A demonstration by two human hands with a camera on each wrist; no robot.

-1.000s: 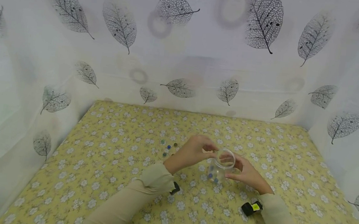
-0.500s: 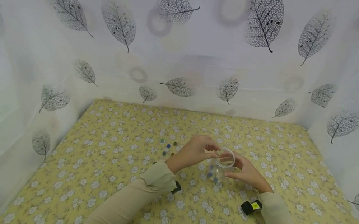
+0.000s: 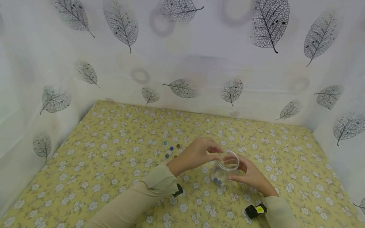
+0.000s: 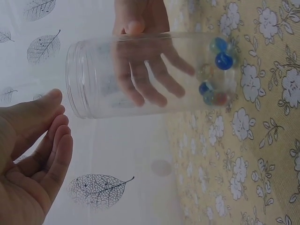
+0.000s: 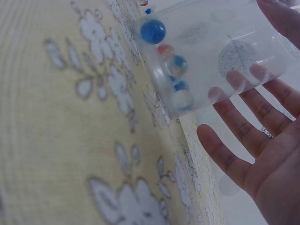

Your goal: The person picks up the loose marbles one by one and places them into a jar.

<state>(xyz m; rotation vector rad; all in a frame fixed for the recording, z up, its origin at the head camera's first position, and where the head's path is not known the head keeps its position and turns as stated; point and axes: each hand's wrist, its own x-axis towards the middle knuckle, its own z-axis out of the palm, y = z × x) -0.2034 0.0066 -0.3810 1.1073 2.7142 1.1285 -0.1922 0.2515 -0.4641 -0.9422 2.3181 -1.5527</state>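
Two hands at a clear jar (image 3: 225, 167) on the flowered cloth (image 3: 113, 180).

The right hand (image 3: 251, 176) cups the jar's far side, fingers (image 5: 239, 136) curled round it. The left hand (image 3: 198, 153) hovers at the rim, loosely curled fingers (image 4: 51, 154) holding nothing. Marbles (image 4: 216, 70) sit on the jar's bottom; a few loose marbles (image 3: 170, 149) lie just left of the hands.
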